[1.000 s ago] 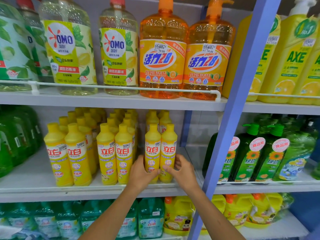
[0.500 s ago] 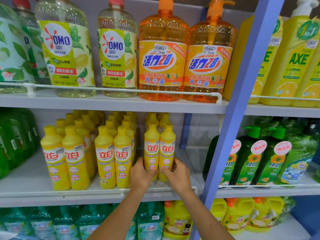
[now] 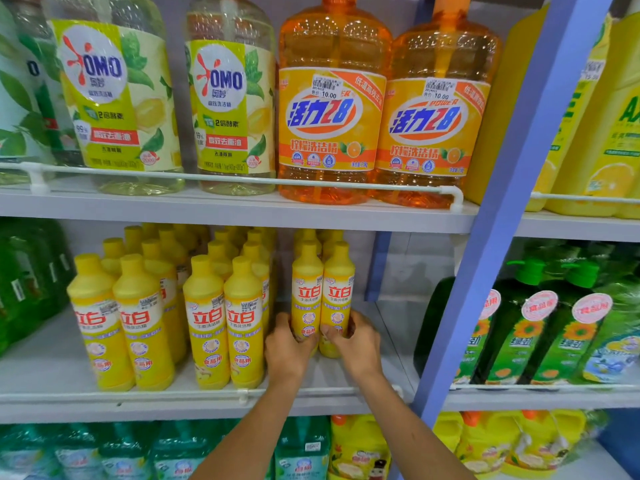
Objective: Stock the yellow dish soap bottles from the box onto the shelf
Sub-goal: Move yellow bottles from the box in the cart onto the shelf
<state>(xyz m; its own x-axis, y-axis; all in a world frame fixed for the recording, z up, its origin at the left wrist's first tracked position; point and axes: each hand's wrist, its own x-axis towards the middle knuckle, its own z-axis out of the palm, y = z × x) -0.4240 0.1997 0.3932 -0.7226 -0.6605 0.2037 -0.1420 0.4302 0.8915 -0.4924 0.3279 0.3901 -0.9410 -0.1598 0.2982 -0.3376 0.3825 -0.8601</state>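
Two yellow dish soap bottles stand side by side on the middle shelf [image 3: 339, 372]. My left hand [image 3: 287, 348] grips the lower part of the left bottle [image 3: 307, 292]. My right hand [image 3: 356, 344] grips the lower part of the right bottle [image 3: 338, 289]. More yellow bottles stand in a row behind these two. To the left, several rows of the same yellow bottles [image 3: 207, 320] fill the shelf. The box is out of view.
A white wire rail [image 3: 194, 393] runs along the shelf's front edge. A blue upright post [image 3: 498, 244] bounds the bay on the right, with bare shelf between it and the two bottles. Large orange bottles [image 3: 332, 109] stand on the shelf above, green bottles [image 3: 540, 323] to the right.
Both hands have pushed the two front bottles a little deeper onto the shelf. The view has moved closer to the shelf.
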